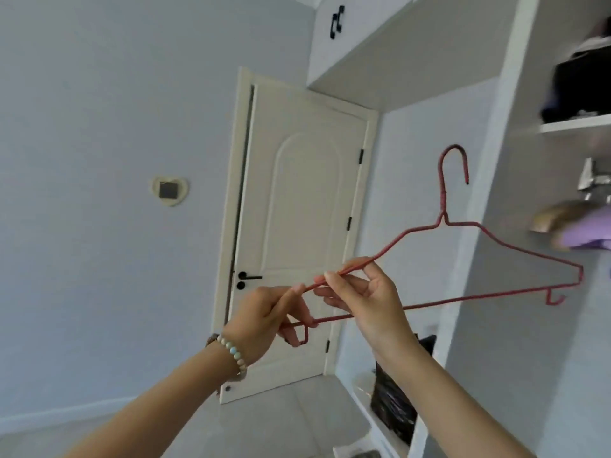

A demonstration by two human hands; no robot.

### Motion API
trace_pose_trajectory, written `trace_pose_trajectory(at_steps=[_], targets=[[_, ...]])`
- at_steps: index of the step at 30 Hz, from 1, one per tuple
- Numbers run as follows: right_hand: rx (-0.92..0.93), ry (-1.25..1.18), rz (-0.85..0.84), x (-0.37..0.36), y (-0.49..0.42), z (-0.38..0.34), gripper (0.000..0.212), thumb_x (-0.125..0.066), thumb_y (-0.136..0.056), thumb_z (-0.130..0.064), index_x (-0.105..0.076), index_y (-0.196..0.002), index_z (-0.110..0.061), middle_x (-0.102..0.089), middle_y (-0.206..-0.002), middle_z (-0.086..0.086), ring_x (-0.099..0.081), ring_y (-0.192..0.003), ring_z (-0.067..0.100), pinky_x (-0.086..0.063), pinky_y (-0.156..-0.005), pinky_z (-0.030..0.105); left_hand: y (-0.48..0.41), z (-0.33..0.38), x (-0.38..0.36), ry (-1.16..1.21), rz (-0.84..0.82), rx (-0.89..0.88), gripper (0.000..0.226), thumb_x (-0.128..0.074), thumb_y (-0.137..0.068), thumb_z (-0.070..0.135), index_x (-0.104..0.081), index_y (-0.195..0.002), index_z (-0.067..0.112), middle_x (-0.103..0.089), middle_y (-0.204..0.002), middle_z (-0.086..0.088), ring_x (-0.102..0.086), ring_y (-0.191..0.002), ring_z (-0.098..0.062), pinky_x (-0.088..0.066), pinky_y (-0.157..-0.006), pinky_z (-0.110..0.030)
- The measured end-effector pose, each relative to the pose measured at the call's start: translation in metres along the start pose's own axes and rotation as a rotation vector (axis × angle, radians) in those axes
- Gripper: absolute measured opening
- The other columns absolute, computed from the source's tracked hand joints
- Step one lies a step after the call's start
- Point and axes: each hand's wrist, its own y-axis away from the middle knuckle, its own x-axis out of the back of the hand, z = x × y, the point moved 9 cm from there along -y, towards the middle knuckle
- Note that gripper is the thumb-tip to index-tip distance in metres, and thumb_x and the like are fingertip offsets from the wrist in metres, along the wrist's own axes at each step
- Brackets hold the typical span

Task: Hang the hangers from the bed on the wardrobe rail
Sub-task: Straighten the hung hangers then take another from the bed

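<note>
left hand (264, 312) pinches the near corner of the red hanger (443, 206), right hand (367, 299) pinches its upper wire just beside. held in air, it stretches rightward, hook up, toward the wardrobe (489, 160); right hand nearer.

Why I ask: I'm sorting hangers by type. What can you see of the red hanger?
The red hanger looks like thin red-coated wire: top hook, sloping shoulders, straight bottom bar, a small hook near each end. It is held roughly upright in the air beside the wardrobe. The left hand pinches its left end, the right hand its left shoulder.
</note>
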Motion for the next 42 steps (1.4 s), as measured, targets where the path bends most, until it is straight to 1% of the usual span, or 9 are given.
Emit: trace_pose_trajectory(at_steps=[4, 11, 15, 22, 26, 30, 33, 37, 42], targets=[[0.075, 0.068, 0.136, 0.089, 0.006, -0.053, 0.014, -0.062, -0.088, -0.009, -0.048, -0.091, -0.01, -0.074, -0.088, 0.012, -0.072, -0.076, 0.023, -0.055, -0.066, 0.021, -0.039, 0.053, -0.084, 0.056, -0.107, -0.123, 0.044, -0.041, -0.081, 0.046, -0.063, -0.066, 0.011, -0.073, -0.072, -0.007, -0.062, -0.048, -0.022, -0.054, -0.055, -0.03], [0.093, 0.163, 0.278, 0.226, 0.004, -0.103, 0.014, -0.059, -0.09, -0.008, -0.047, -0.086, -0.015, -0.075, -0.082, 0.004, -0.072, -0.072, 0.017, -0.054, -0.062, 0.021, -0.09, 0.115, -0.217, 0.146, -0.222, -0.208, 0.045, -0.037, -0.096, 0.033, -0.061, -0.066, 0.01, -0.072, -0.07, -0.01, -0.061, -0.045, -0.019, -0.053, -0.052, -0.023], [0.076, 0.209, 0.34, 0.299, -0.001, -0.118, 0.014, -0.058, -0.091, -0.006, -0.044, -0.094, -0.009, -0.071, -0.086, 0.01, -0.071, -0.068, 0.013, -0.055, -0.061, 0.02, -0.117, 0.133, -0.289, 0.189, -0.262, -0.191, 0.046, -0.038, -0.096, 0.036, -0.061, -0.065, 0.01, -0.069, -0.06, -0.004, -0.059, -0.042, -0.016, -0.051, -0.05, -0.023], [0.039, 0.286, 0.471, 0.413, -0.01, -0.125, 0.018, -0.055, -0.093, -0.01, -0.037, -0.094, -0.013, -0.07, -0.072, 0.0, -0.069, -0.059, 0.007, -0.051, -0.051, 0.017, -0.156, 0.153, -0.397, 0.252, -0.323, -0.121, 0.047, -0.036, -0.096, 0.038, -0.058, -0.07, 0.006, -0.068, -0.067, -0.013, -0.056, -0.036, -0.012, -0.048, -0.046, -0.022], [0.001, 0.326, 0.566, 0.467, -0.013, -0.125, 0.012, -0.051, -0.095, -0.011, -0.042, -0.103, -0.011, -0.067, -0.076, 0.006, -0.065, -0.052, 0.009, -0.044, -0.051, 0.022, -0.164, 0.158, -0.448, 0.269, -0.42, -0.071, 0.046, -0.028, -0.098, 0.042, -0.059, -0.086, 0.01, -0.068, -0.071, -0.005, -0.059, -0.042, -0.011, -0.049, -0.048, -0.021], [-0.018, 0.341, 0.693, 0.519, -0.014, -0.129, 0.007, -0.045, -0.098, -0.008, -0.043, -0.102, -0.013, -0.063, -0.064, 0.005, -0.054, -0.039, 0.008, -0.036, -0.041, 0.018, -0.18, 0.165, -0.463, 0.228, -0.363, -0.153, 0.042, -0.027, -0.097, 0.041, -0.057, -0.11, 0.014, -0.067, -0.085, 0.001, -0.059, -0.065, -0.011, -0.049, -0.061, -0.024], [-0.007, 0.402, 0.77, 0.551, -0.013, -0.131, 0.011, -0.04, -0.099, -0.008, -0.046, -0.108, -0.01, -0.058, -0.063, 0.005, -0.049, -0.038, 0.009, -0.036, -0.036, 0.016, -0.193, 0.161, -0.46, 0.23, -0.319, -0.185, 0.039, -0.028, -0.097, 0.042, -0.056, -0.109, 0.017, -0.067, -0.092, 0.001, -0.059, -0.073, -0.014, -0.05, -0.068, -0.027], [0.049, 0.477, 0.859, 0.58, -0.016, -0.138, 0.022, -0.034, -0.1, -0.008, -0.051, -0.113, -0.014, -0.049, -0.06, 0.004, -0.04, -0.046, 0.014, -0.035, -0.037, 0.016, -0.207, 0.151, -0.452, 0.219, -0.286, -0.196, 0.037, -0.028, -0.097, 0.04, -0.055, -0.108, 0.018, -0.067, -0.094, 0.001, -0.059, -0.075, -0.015, -0.051, -0.069, -0.027], [0.037, 0.553, 0.999, 0.617, -0.018, -0.138, 0.025, -0.032, -0.1, -0.013, -0.056, -0.105, -0.019, -0.049, -0.066, -0.003, -0.045, -0.053, 0.011, -0.034, -0.047, 0.023, -0.218, 0.14, -0.446, 0.197, -0.252, -0.199, 0.035, -0.027, -0.098, 0.037, -0.054, -0.11, 0.018, -0.066, -0.094, 0.0, -0.06, -0.076, -0.016, -0.051, -0.069, -0.027]])
